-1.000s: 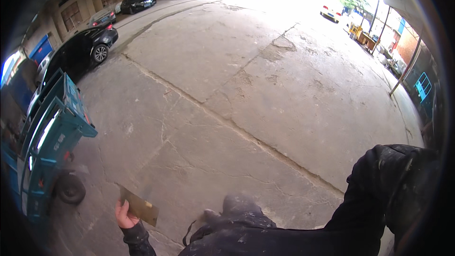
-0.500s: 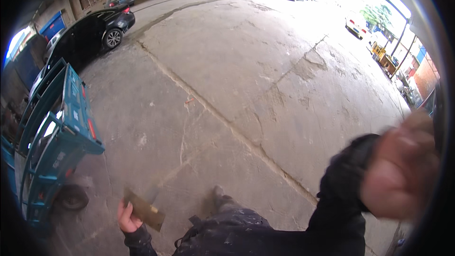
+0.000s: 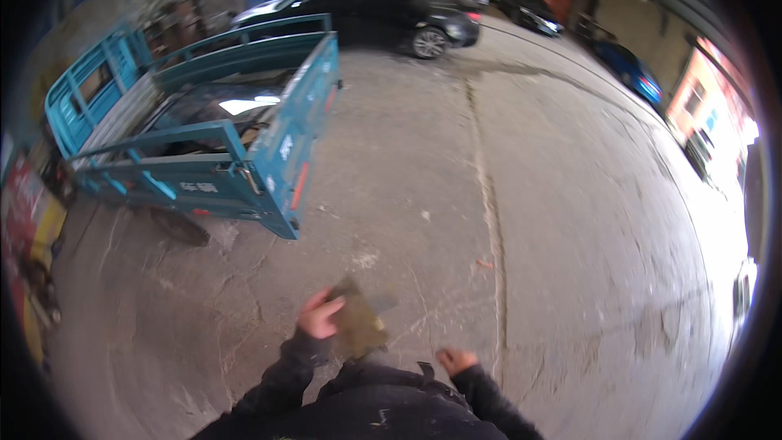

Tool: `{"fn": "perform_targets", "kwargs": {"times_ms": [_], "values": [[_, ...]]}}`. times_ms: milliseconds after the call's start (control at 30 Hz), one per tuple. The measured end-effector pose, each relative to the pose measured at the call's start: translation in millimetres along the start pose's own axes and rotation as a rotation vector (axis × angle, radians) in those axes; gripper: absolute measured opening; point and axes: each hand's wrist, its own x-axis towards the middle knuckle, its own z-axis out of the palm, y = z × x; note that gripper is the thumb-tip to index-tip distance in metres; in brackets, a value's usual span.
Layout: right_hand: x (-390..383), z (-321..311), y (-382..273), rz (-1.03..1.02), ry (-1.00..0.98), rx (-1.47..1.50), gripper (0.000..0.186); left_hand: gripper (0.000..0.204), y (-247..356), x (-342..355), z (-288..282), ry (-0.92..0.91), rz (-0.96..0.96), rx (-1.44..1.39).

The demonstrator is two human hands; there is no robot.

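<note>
A flat, rectangular olive-brown plate [image 3: 359, 322] hangs in front of my body, blurred by motion; what it is made of I cannot tell. My left hand [image 3: 320, 315] pinches its left edge, thumb across the near face and fingers behind. To the right, in front of my waist, my right hand [image 3: 457, 361] is apart from the plate. Its fingers are curled in, and nothing shows sticking out of them. Both forearms wear dark sleeves.
A teal cargo tricycle bed [image 3: 281, 159] with railings stands left, holding dark sheet-like items. Behind it is a black car [image 3: 366, 12]; a dark car [image 3: 529, 12] and a blue car [image 3: 627, 69] stand farther right. A long crack [image 3: 490, 220] runs through the concrete floor.
The view has swung left, so the tricycle bed and black car now sit nearer the middle. My right hand has dropped from high at the right to waist height. The left still grips the plate.
</note>
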Motion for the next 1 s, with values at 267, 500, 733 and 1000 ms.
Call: {"fn": "perform_targets", "kwargs": {"times_ms": [267, 500, 733, 1000], "values": [[190.1, -101.5, 3.4, 0.162, 0.342, 0.732, 0.05, 0.031, 94.5, 289.4, 119.9, -0.351, -0.353, -0.778], [440.8, -274.0, -42.1, -0.22, 0.336, 1.048, 0.053, 0.032, 82.9, 482.9, 216.8, -0.45, -0.367, -0.651], [674.4, -396.1, -41.1, -0.002, -0.013, 1.177, 0.043, 0.033, 82.4, 653.8, 256.0, -0.281, -0.376, -0.558], [914.9, -451.4, -18.9, 0.018, 0.183, 1.137, 0.02, 0.032, 14.5, 861.8, 260.4, 0.047, -0.29, -0.629]]}}
